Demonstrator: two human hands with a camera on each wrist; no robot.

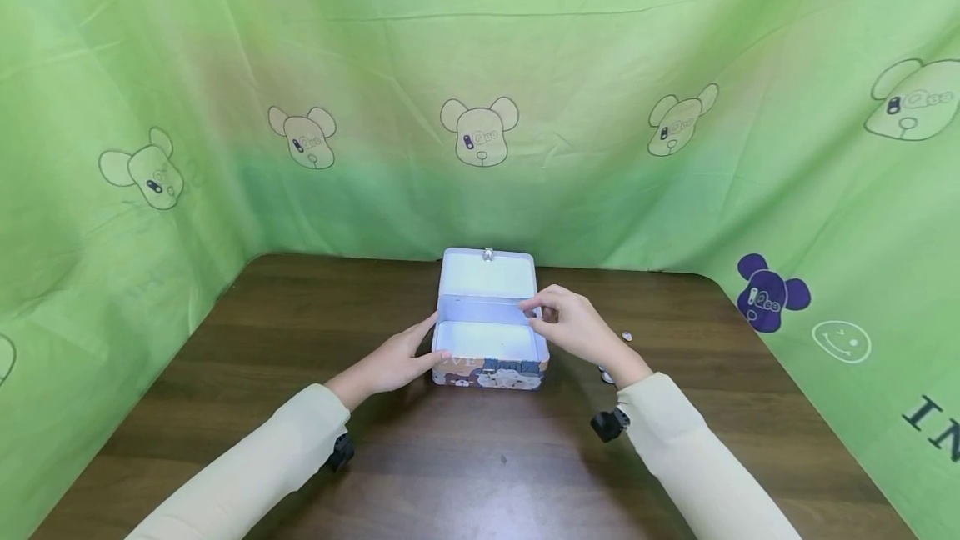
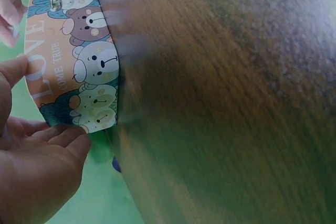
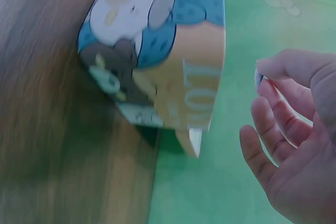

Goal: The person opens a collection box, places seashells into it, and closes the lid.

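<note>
Cream left sleeve (image 1: 247, 457), nearest the camera, runs in from about 8 o'clock, taking the box as the centre of the dial. Under its cuff, also at 8 o'clock, sits a small black device (image 1: 341, 451). Next comes the left hand (image 1: 393, 361), at 9 o'clock, thumb and fingers spread: the thumb touches the top of the front wall, and the fingers lie against the left side.

At the centre stands the tin box (image 1: 491, 373), upright on the brown wooden table (image 1: 450, 432). Its lid (image 1: 486, 275) is raised at 12 o'clock, with a metal clasp (image 1: 488, 254) on the upper edge, and the inside is white. Bears are printed on the front wall, with the words LOVE and COME TRUE.

At 3 o'clock is the right hand (image 1: 566, 325), its fingertips over the box's right edge in the head view. Thumb and forefinger pinch a small whitish piece (image 3: 258, 81) with a dark mark; the other fingers are loosely bent. Further out at 3 o'clock, a small pale piece (image 1: 627, 336) lies on the table; others (image 1: 606, 375), nearer 4 o'clock, are partly hidden by the wrist. The right sleeve (image 1: 697, 448) enters from 4 o'clock.

Green cloth (image 1: 390, 32) hangs behind, bearing a purple bear head (image 1: 772, 294) at 3 o'clock.
</note>
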